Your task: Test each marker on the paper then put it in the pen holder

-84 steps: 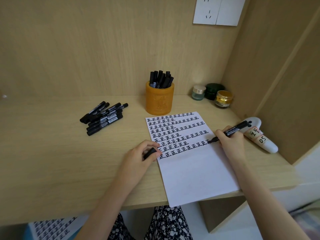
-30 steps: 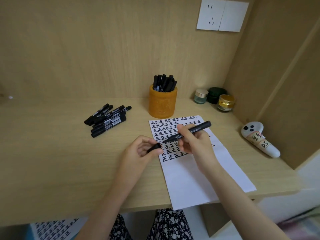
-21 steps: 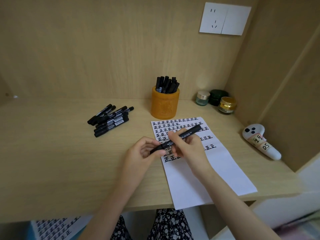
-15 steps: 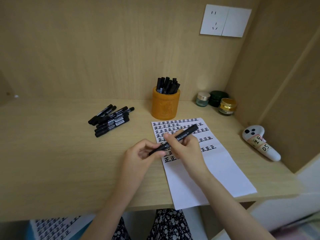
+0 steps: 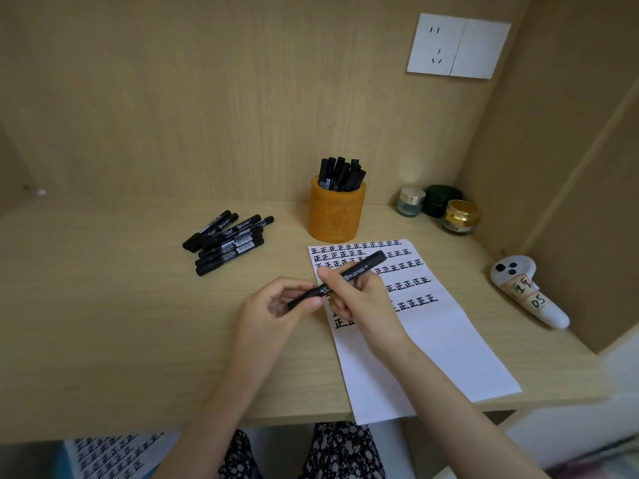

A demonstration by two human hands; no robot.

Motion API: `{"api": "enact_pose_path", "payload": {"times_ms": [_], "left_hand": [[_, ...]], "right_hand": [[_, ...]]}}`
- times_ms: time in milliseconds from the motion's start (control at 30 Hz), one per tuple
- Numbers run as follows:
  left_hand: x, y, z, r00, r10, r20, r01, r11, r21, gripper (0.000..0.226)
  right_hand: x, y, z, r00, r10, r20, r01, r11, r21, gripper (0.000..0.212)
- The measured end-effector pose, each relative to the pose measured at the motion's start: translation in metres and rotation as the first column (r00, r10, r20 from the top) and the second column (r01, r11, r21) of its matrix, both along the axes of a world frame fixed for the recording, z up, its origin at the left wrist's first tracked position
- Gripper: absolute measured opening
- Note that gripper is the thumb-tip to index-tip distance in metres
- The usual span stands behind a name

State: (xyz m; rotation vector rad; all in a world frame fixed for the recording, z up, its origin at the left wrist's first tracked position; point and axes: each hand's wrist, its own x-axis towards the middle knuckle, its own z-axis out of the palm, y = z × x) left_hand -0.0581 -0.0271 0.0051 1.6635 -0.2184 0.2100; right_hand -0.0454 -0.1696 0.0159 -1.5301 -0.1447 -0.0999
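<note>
Clerk: First entry, nearest the wearer?
Keeper: Dark flower-print cloth (image 5: 342, 451) below the desk front; at lower left a second sheet (image 5: 103, 458) covered in black characters

Clerk: On the desk (image 5: 103, 323)?
Keeper: Paper (image 5: 449, 357), white, flat, right of centre, near corner overhanging the desk front; rows of black characters on the far half, near half blank

Clerk: The hands?
Keeper: Left hand (image 5: 273, 305), over the desk just left of the paper, fingers curled, thumb and fingertips pinching the marker's near end. Right hand (image 5: 363, 299), over the paper's left part, fingers wrapped round the barrel

Clerk: And the marker (image 5: 359, 269) itself?
Keeper: Black, held in the air between both hands, slanted, near end lower left, far end pointing up and right above the written rows. Whether its cap is fully seated cannot be told

Clerk: Farther back?
Keeper: White controller (image 5: 529, 295) with hand-lettered labels, lying near the right side panel, apart from the paper. Loose markers (image 5: 228, 243), black, heaped left of the paper's far end, well apart from the hands

Clerk: Rear row?
Keeper: Pen holder (image 5: 335, 216), orange, round, upright, just beyond the paper's far edge, with stored markers (image 5: 340, 174) standing in it. Three small jars in the back right corner: silver-lidded jar (image 5: 409, 202), dark green jar (image 5: 442, 200), gold-lidded jar (image 5: 461, 216). White socket plate (image 5: 456, 46) high on the back panel
</note>
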Motion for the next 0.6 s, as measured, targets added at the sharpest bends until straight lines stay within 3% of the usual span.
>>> {"api": "enact_pose_path", "payload": {"times_ms": [167,233,267,300,367,467,533,600], "left_hand": [[0.003,0.003,0.002,1.000,0.011,0.001,-0.011,0.999,0.032,0.019],[0.004,0.005,0.004,1.000,0.023,-0.009,-0.022,0.999,0.037,0.018],[0.004,0.006,0.005,0.999,0.031,-0.015,-0.030,0.999,0.042,0.017],[0.004,0.008,0.006,0.999,0.041,-0.019,-0.040,0.998,0.049,0.017],[0.006,0.012,0.008,0.998,0.062,-0.022,-0.060,0.996,0.064,0.015],[0.013,0.016,0.009,0.996,0.081,-0.028,-0.079,0.994,0.074,0.010],[0.018,0.014,0.010,0.997,0.073,-0.032,-0.071,0.995,0.070,0.008],[0.022,0.011,0.011,0.997,0.069,-0.026,-0.066,0.992,0.105,0.009]], "right_hand": [[0.000,-0.001,0.006,0.998,0.014,-0.057,-0.019,0.996,-0.091,0.026],[0.001,-0.003,0.009,0.993,-0.072,-0.097,0.064,0.995,-0.081,0.017],[0.004,-0.007,0.010,0.983,-0.160,-0.095,0.153,0.985,-0.074,0.026],[0.005,-0.012,0.010,0.962,-0.266,-0.057,0.261,0.961,-0.090,0.038],[0.007,-0.023,0.011,0.913,-0.376,0.161,0.406,0.882,-0.240,0.047],[0.007,-0.025,0.013,0.902,-0.109,0.419,0.331,0.798,-0.504,0.035],[0.012,-0.019,0.009,0.882,0.082,0.464,0.261,0.735,-0.626,0.028],[0.018,-0.012,0.005,0.859,0.168,0.484,0.260,0.671,-0.695,0.023]]}}
